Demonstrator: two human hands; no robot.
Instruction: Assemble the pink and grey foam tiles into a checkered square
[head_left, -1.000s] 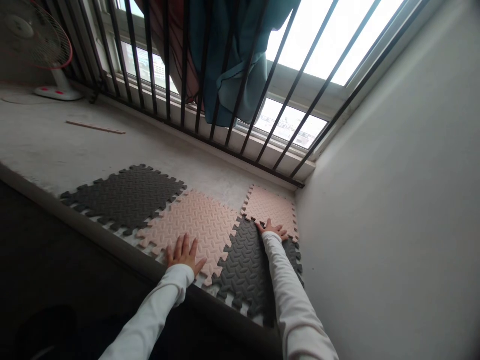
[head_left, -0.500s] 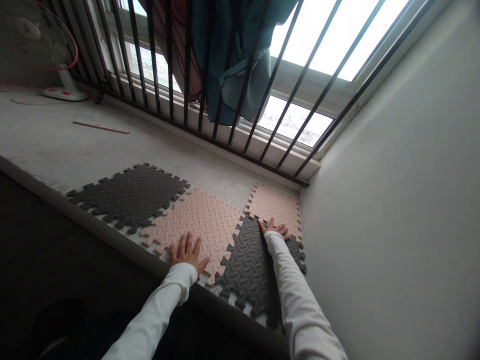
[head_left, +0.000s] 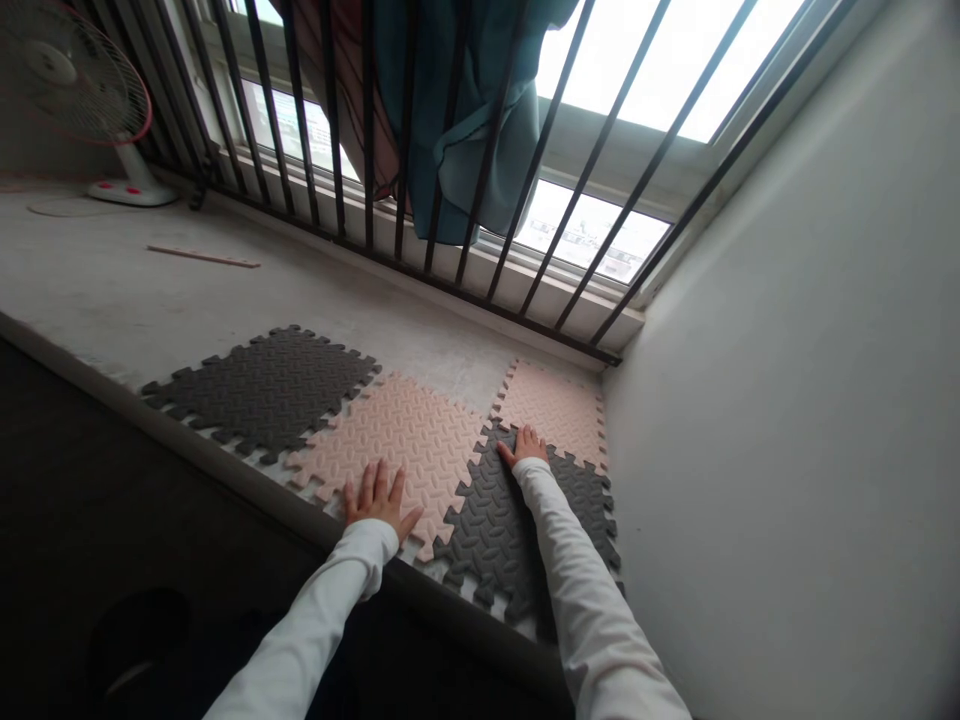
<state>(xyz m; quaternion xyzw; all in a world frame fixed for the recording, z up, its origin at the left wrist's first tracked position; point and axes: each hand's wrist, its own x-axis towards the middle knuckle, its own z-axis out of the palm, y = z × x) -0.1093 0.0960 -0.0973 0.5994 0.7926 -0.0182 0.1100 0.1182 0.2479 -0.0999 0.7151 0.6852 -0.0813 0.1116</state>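
My left hand (head_left: 378, 500) lies flat with spread fingers on the near edge of a pink foam mat tile (head_left: 412, 430). My right hand (head_left: 525, 447) rests, fingers stretched out, on the far edge of a black foam tile (head_left: 491, 520), where it meets a second pink tile (head_left: 551, 405) in the corner by the wall. The first pink tile borders this black tile on its right. To its left lies another black tile (head_left: 266, 390). Toothed edges show on all of them. My right forearm hides part of the near black tile.
Dark metal railings (head_left: 450, 285) run along the window side, with a blue-green curtain (head_left: 465, 130) behind them. A white wall (head_left: 787, 420) closes off the right. A fan (head_left: 135, 185) stands at far left, near a thin strip (head_left: 202, 257) on the concrete floor. A raised ledge (head_left: 247, 480) runs along the front.
My right hand has moved left along the seam between the black tile and the corner pink tile. My left hand stays in nearly the same place.
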